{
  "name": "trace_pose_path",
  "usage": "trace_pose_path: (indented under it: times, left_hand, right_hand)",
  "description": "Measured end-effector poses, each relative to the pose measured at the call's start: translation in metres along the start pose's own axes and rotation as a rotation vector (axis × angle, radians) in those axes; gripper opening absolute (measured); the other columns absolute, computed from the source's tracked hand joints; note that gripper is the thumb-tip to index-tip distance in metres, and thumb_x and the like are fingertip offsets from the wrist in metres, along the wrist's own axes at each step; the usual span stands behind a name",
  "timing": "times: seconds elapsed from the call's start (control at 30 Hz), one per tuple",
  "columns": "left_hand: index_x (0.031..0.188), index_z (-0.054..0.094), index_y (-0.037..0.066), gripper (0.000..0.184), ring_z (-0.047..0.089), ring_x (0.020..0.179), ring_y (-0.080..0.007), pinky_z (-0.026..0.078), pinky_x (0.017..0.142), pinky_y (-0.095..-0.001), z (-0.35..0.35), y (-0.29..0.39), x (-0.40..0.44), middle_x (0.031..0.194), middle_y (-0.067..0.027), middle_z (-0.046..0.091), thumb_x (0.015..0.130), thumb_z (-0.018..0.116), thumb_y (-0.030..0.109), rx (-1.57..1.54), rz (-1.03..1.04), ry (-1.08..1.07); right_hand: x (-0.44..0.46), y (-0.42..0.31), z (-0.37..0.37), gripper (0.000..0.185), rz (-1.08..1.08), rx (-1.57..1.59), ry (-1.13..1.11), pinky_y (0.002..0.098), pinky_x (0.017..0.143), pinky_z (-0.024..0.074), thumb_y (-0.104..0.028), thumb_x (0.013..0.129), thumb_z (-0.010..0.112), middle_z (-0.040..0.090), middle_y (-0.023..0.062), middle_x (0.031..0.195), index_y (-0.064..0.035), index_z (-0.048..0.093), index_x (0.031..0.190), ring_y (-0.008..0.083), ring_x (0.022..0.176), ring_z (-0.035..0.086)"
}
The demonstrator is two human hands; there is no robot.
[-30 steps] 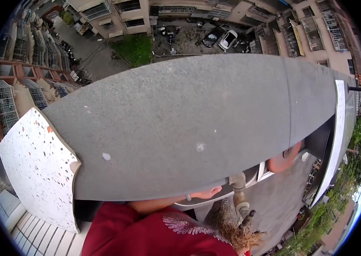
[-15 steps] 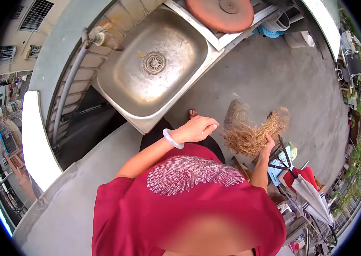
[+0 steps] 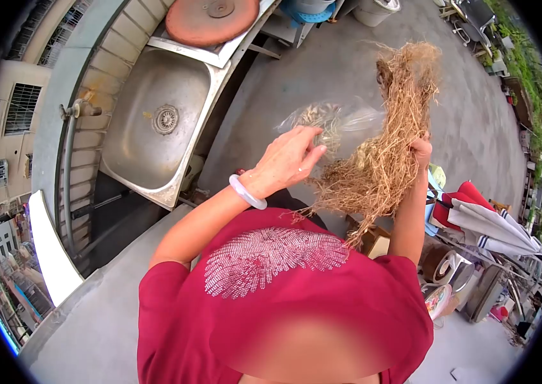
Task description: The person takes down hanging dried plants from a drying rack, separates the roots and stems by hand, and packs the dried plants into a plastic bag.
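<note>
Dried, straw-coloured plants (image 3: 389, 153) with tangled stems hang in a long bundle in front of my chest. The fingers of my right hand (image 3: 421, 150) are wrapped round the bundle at its right side. My left hand (image 3: 289, 160), with a pale bracelet at the wrist, is held to the left of the bundle, thumb and fingers apart. Just beyond its fingertips is a clear plastic bag (image 3: 328, 121) with dry, pale matter in it; whether the fingertips touch it I cannot tell. The bag's right end passes behind the plants.
A metal sink (image 3: 146, 144) stands at the left, with a tap (image 3: 85, 109) on the wall side. Beyond it lies a round reddish lid (image 3: 212, 19). Grey floor (image 3: 476, 121) stretches ahead. A folded umbrella (image 3: 488, 224) and assorted household items are at the right.
The view has turned down from the ledge to the sink and floor. Since half a second ago, the plants have been raised, and my left hand has moved up beside the bag.
</note>
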State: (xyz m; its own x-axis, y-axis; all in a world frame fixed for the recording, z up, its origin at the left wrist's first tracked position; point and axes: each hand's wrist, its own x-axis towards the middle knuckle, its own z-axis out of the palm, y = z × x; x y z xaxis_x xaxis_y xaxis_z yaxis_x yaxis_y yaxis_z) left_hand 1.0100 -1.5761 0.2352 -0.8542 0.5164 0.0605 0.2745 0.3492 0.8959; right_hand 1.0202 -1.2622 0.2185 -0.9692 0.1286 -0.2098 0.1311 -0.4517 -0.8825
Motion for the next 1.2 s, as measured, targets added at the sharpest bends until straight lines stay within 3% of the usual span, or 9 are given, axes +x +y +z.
trace_pose_path:
  times: [0.13,0.27,0.4,0.47,0.67,0.87,1.0,1.07,1.2]
  left_hand:
    - [0.106,0.055,-0.002,0.037,0.055,0.078,-0.0283,0.044,0.071,-0.037,0.027,0.02,0.029,0.086,-0.0183,0.053,0.085,0.058,0.027,0.033,0.043,0.131]
    - [0.093,0.057,-0.002,0.033,0.051,0.082,-0.031,0.041,0.072,-0.0385,0.013,0.003,0.03,0.088,-0.0189,0.053,0.086,0.056,0.03,0.079,0.006,0.001]
    - [0.08,0.052,0.0,0.035,0.05,0.068,-0.0154,0.04,0.063,-0.0308,-0.02,-0.003,0.019,0.072,-0.0081,0.053,0.092,0.049,0.033,-0.296,-0.188,-0.078]
    - [0.081,0.052,0.001,0.034,0.049,0.068,-0.0094,0.042,0.065,-0.0261,-0.024,-0.01,0.013,0.071,-0.0023,0.053,0.095,0.045,0.031,-0.464,-0.169,0.019]
    - [0.085,0.051,0.005,0.027,0.054,0.075,-0.0108,0.046,0.074,-0.029,-0.043,-0.028,-0.018,0.082,-0.0037,0.057,0.097,0.042,0.026,-1.026,-0.21,0.265]
    - [0.083,0.05,0.008,0.018,0.056,0.076,-0.0128,0.046,0.072,-0.0284,-0.046,-0.071,-0.056,0.084,-0.005,0.058,0.096,0.044,0.02,-1.4,-0.375,0.451]
    - [0.087,0.048,0.008,0.011,0.047,0.061,-0.0104,0.042,0.058,-0.0245,-0.042,-0.09,-0.053,0.072,-0.001,0.05,0.094,0.045,0.015,-1.543,-0.459,0.68]
    - [0.086,0.047,0.008,0.007,0.035,0.053,-0.0063,0.029,0.048,-0.0205,-0.038,-0.088,-0.046,0.063,0.0036,0.039,0.092,0.044,0.011,-1.447,-0.601,0.847]
    - [0.076,0.045,0.009,0.016,0.028,0.049,-0.005,0.022,0.045,-0.021,-0.013,-0.077,-0.051,0.06,0.0047,0.036,0.091,0.044,0.014,-1.46,-0.637,1.131]
  right_hand:
    - [0.002,0.012,0.007,0.047,-0.116,-0.179,0.034,0.0357,0.072,0.054,0.008,0.065,0.051,0.062,0.0163,0.098,0.0081,0.051,0.113,0.0256,0.08,0.064]
    - [0.01,-0.01,0.073,0.047,0.095,-0.01,-0.177,0.0352,0.077,0.0527,0.01,0.066,0.052,0.062,0.0183,0.1,0.0103,0.05,0.112,0.0264,0.083,0.064]
    - [0.034,0.016,0.076,0.052,0.085,-0.125,-0.107,0.0355,0.075,0.0536,0.007,0.064,0.055,0.062,0.0188,0.101,0.0108,0.048,0.116,0.0265,0.085,0.064]
    - [0.05,0.019,0.09,0.057,-0.009,-0.332,-0.3,0.0365,0.073,0.0543,0.006,0.065,0.056,0.061,0.0193,0.103,0.0115,0.043,0.12,0.026,0.085,0.064]
    - [0.087,-0.006,0.179,0.054,0.391,0.138,-0.615,0.036,0.072,0.055,-0.001,0.07,0.054,0.059,0.0199,0.107,0.0123,0.042,0.121,0.0253,0.086,0.063]
    - [0.244,0.017,0.16,0.035,0.391,-0.182,-0.419,0.0329,0.064,0.0543,-0.007,0.075,0.057,0.064,0.0178,0.093,0.01,0.055,0.106,0.0212,0.074,0.065]
    - [0.313,0.026,0.239,0.028,0.472,-0.3,-0.383,0.0341,0.065,0.0542,-0.015,0.076,0.062,0.066,0.012,0.087,0.0035,0.06,0.096,0.0216,0.071,0.064]
    - [0.379,0.058,0.259,0.027,0.451,-0.412,-0.441,0.0346,0.065,0.0537,-0.017,0.076,0.066,0.066,0.0094,0.087,0.0007,0.061,0.095,0.0202,0.071,0.063]
    - [0.44,0.09,0.312,0.031,0.485,-0.403,-0.598,0.039,0.076,0.0517,-0.022,0.079,0.066,0.064,0.0113,0.096,-0.0013,0.06,0.101,0.0225,0.079,0.063]
